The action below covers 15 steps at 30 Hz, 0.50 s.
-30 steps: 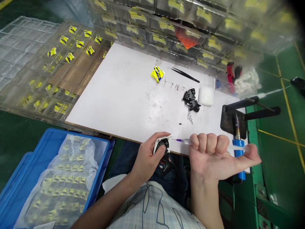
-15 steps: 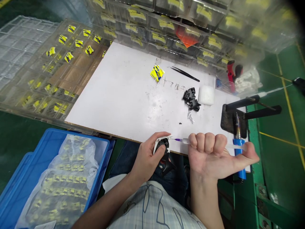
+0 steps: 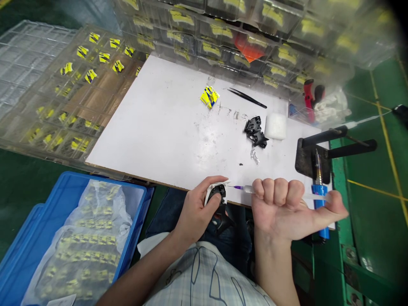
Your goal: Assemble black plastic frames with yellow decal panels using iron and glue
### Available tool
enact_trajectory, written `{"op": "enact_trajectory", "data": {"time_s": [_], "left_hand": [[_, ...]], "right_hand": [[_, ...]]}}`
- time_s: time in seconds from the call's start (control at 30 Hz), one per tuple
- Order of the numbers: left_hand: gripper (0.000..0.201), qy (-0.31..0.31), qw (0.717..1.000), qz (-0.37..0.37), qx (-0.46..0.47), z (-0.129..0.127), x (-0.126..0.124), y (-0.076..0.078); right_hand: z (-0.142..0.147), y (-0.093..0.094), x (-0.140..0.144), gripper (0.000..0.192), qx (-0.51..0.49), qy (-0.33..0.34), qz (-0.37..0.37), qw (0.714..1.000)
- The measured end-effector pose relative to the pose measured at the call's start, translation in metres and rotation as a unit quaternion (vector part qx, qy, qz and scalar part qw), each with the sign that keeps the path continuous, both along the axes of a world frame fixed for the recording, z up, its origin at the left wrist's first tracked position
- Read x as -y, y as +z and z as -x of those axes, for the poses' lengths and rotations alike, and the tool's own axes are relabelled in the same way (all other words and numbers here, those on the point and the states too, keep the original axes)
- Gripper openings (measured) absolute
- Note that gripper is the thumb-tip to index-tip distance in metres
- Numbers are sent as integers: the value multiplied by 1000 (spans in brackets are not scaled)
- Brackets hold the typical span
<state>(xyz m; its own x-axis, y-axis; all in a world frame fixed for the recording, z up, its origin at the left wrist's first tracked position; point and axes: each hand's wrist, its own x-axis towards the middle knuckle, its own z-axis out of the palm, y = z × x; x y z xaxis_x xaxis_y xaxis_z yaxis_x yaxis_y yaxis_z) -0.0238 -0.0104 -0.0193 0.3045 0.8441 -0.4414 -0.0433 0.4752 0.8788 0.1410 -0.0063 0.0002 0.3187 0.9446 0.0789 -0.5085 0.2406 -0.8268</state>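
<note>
My left hand point(image 3: 199, 208) grips a black and white plastic part point(image 3: 219, 191) at the table's front edge, its thumb pressed on the black inner side. My right hand point(image 3: 280, 204) has its fingers wrapped round a clear syringe point(image 3: 247, 188), with the thumb at the plunger's end. The syringe lies nearly level, and its purple-based needle points left at the white rim of the part. Whether the tip touches the rim I cannot tell. Beyond my hands lie black plastic pieces point(image 3: 256, 132), a small clear piece point(image 3: 254, 157) and a white block point(image 3: 276, 126).
A soldering iron with a blue handle point(image 3: 319, 191) stands near my right hand, by a black stand point(image 3: 314, 157). Tweezers point(image 3: 247, 97) and a yellow patterned piece point(image 3: 209, 97) lie farther back. Clear compartment boxes point(image 3: 210, 38) line the back; a blue crate point(image 3: 137, 212) is at left.
Both hands keep practically the same pose, with the needle still at the part's white rim. The view has shifted very slightly.
</note>
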Motion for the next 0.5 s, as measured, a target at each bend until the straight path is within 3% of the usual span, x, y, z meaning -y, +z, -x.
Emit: {"op": "enact_trajectory", "data": {"time_s": [0.5], "left_hand": [[36,0,1000,-6,2,0,0,1]], "right_hand": [[1,1,1,58,-7,33,-20,999]]}}
